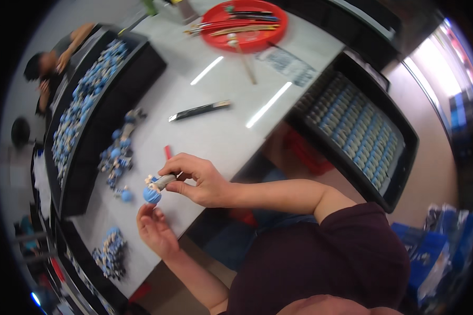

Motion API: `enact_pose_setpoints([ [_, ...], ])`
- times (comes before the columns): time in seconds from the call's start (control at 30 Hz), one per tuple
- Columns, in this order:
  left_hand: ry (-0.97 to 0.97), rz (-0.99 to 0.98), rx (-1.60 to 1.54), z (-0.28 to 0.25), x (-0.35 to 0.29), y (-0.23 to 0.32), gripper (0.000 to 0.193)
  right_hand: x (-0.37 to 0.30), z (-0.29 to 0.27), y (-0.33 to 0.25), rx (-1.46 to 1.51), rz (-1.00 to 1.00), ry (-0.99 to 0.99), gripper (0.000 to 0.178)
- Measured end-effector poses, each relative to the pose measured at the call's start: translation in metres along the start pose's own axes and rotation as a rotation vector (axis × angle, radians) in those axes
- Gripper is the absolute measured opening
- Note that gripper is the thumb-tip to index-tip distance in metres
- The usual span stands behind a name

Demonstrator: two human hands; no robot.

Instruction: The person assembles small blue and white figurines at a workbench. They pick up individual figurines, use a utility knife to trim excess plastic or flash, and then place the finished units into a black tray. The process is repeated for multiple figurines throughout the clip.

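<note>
My right hand pinches a small figurine by its grey part, between thumb and fingers. The figurine has a rounded blue end and cream-coloured bits, and it is tilted over the white table. Just below the blue end is my left hand, palm up, its fingers loosely curled and apart. Its fingertips come close to the blue end; whether they touch it I cannot tell. A small red strip lies on the table beyond my right hand.
Blue-and-grey figurines lie in a loose group left of my hands, with another cluster nearer. A long black bin holds many more. A black cutter-like tool, a red tray of brushes, and a black crate of rowed pieces stand around. Another person sits far left.
</note>
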State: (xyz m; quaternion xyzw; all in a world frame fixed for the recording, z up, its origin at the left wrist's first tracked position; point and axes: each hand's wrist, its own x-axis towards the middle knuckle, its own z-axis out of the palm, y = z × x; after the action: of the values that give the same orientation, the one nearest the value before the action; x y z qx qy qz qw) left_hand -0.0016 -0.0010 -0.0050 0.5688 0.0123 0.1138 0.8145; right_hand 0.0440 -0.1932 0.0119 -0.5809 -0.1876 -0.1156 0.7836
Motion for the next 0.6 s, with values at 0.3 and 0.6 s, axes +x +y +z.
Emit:
enact_pose_setpoints([
  [0.3, 0.050, -0.040, 0.182, 0.007, 0.000, 0.001, 0.022, -0.056, -0.279, -0.073, -0.520, -0.330, 0.904, 0.021],
  [0.6, 0.025, -0.038, 0.329, 0.002, 0.005, 0.002, 0.033, -0.340, -0.572, -0.093, -1.175, 0.106, 1.664, 0.017],
])
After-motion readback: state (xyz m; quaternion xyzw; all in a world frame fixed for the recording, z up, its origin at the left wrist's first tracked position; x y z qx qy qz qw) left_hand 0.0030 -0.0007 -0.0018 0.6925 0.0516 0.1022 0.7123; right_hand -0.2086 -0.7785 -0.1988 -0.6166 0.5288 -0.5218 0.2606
